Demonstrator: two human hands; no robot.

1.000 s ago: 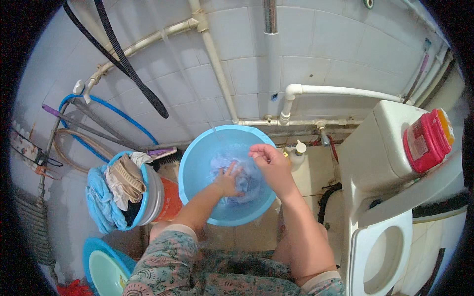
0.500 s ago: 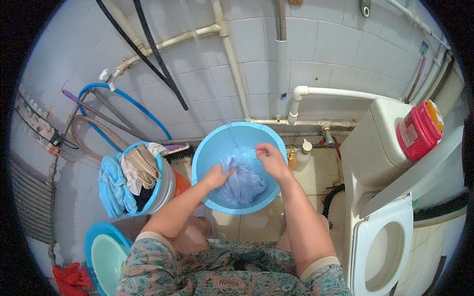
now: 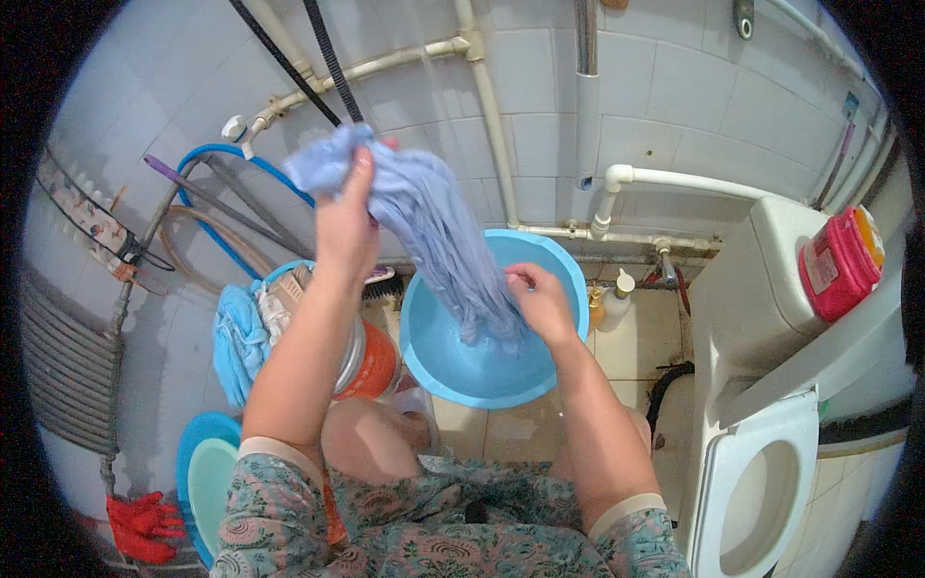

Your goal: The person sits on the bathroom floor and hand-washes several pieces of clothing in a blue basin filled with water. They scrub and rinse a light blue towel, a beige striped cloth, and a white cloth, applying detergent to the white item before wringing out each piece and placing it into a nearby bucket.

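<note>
A wet light-blue garment (image 3: 424,222) hangs in a long bunch, its upper end gripped in my raised left hand (image 3: 349,226) with the thumb over the cloth. Its lower end reaches down into a blue plastic basin (image 3: 424,371) on the floor. Over the basin's right side, my right hand (image 3: 542,303) has its fingers curled in at the garment's right edge, seemingly pinching it. Water in the basin is partly hidden behind the cloth. A thin stream of water seems to fall from above, behind the garment.
Left of the basin, a bucket holds clothes, a blue towel (image 3: 239,337) among them, beside an orange bucket (image 3: 371,361). Nested basins (image 3: 212,482) and red gloves (image 3: 145,525) lie lower left. Pump bottles (image 3: 615,303) stand right of the basin, near a toilet (image 3: 761,491).
My left hand has lifted the garment up and to the left out of the basin, stretching it out. My right hand has come to the garment's edge. The view has shifted slightly.
</note>
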